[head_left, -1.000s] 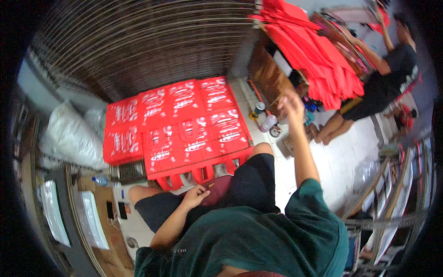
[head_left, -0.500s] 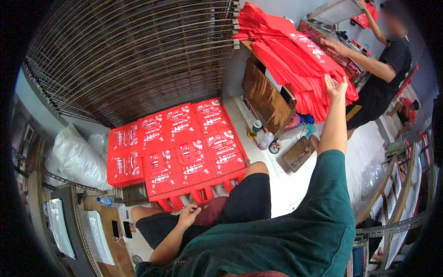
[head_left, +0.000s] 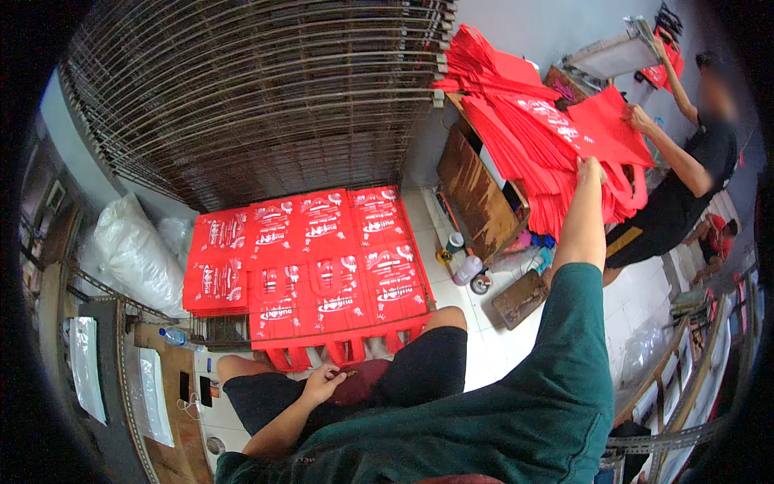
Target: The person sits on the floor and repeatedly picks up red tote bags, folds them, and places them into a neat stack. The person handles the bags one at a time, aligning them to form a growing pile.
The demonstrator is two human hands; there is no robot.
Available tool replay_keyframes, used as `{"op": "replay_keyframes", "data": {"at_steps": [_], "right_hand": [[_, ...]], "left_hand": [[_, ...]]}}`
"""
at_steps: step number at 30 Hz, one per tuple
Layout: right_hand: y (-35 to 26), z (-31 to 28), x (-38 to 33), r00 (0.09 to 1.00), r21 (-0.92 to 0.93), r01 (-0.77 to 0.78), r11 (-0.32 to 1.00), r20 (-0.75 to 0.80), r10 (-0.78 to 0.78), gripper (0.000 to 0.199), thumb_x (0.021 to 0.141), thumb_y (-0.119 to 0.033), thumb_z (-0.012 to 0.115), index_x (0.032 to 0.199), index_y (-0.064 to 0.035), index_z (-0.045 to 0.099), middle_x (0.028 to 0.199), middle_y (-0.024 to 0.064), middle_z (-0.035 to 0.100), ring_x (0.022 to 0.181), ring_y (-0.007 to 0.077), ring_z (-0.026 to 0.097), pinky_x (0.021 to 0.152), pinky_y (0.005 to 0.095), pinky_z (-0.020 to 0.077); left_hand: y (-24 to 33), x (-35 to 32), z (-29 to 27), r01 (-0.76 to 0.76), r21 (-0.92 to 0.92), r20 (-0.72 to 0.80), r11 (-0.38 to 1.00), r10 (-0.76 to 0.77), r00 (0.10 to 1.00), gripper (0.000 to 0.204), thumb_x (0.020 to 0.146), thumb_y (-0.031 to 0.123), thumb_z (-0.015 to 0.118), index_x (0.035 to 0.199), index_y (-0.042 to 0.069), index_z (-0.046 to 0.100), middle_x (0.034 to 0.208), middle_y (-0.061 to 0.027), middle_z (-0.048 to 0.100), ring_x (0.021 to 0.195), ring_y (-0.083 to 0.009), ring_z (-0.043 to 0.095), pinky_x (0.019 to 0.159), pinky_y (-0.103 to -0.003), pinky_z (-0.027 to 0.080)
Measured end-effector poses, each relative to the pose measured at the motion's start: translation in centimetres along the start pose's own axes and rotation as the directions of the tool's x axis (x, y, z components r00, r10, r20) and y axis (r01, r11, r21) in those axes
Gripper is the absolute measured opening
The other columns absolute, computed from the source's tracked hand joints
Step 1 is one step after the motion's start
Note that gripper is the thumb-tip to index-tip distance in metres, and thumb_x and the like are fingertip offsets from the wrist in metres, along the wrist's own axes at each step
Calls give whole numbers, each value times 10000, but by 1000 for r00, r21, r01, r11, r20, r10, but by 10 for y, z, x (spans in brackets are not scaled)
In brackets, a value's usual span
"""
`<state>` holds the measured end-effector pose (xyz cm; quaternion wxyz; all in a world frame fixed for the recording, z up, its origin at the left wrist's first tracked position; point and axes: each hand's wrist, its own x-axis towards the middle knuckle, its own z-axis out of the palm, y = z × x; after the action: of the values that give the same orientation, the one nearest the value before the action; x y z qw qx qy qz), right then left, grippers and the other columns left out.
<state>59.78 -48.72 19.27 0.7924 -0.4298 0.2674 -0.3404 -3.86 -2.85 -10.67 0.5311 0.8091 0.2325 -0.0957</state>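
Observation:
My right hand (head_left: 591, 169) reaches far forward to the right, its fingers closed on the near edge of a red fabric bag at the stack. The red bags (head_left: 516, 133) lie in a thick, fanned pile with white print, handles hanging off the right side. My left hand (head_left: 324, 384) rests over my lap, thumb and fingers pinched on a small brownish thing too small to name. In front of my knees, red printed bags (head_left: 310, 258) are spread in rows on a low wire rack, their handle loops hanging over its near edge.
A co-worker (head_left: 685, 169) stands at the right, one hand at a red bag and the other at a raised frame (head_left: 617, 56). Tiered wire racks (head_left: 258, 97) rise ahead. A wooden cabinet (head_left: 476, 189), small containers (head_left: 468, 270) and a white plastic sack (head_left: 137, 254) stand around.
My right hand has gone from spread fingers to a closed grip on a bag's edge. The co-worker's hand has moved right, at a bag's far edge. My view has shifted slightly.

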Motion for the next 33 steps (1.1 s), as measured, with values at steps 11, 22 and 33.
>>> {"op": "replay_keyframes", "data": {"at_steps": [11, 22, 33], "right_hand": [[-11, -66, -336, 586, 306, 688, 658, 301, -752, 105, 840, 46, 522, 934, 77, 556, 879, 149, 601, 693, 218, 620, 645, 299, 562], [67, -191, -539, 232, 128, 902, 413, 664, -711, 40, 794, 26, 611, 818, -6, 609, 784, 104, 571, 668, 223, 554, 582, 338, 467], [215, -312, -613, -244, -767, -616, 180, 403, 882, 527, 858, -538, 399, 1153, -117, 510, 1142, 133, 549, 1030, 325, 528, 785, 458, 442]], "left_hand": [[199, 47, -21, -408, -443, -33, 798, 440, 897, 367, 866, 220, 602, 1142, -9, 523, 1086, -101, 585, 1005, -156, 546, 901, -307, 429], [294, 21, -51, -531, -592, -321, 606, 427, 845, 315, 885, 202, 572, 1096, -32, 571, 898, -28, 617, 822, -56, 543, 734, -225, 457], [173, 28, -180, -380, -805, -376, 455, 104, 921, 84, 886, 170, 489, 893, 99, 534, 851, 2, 485, 805, -116, 498, 606, -329, 542]]}}
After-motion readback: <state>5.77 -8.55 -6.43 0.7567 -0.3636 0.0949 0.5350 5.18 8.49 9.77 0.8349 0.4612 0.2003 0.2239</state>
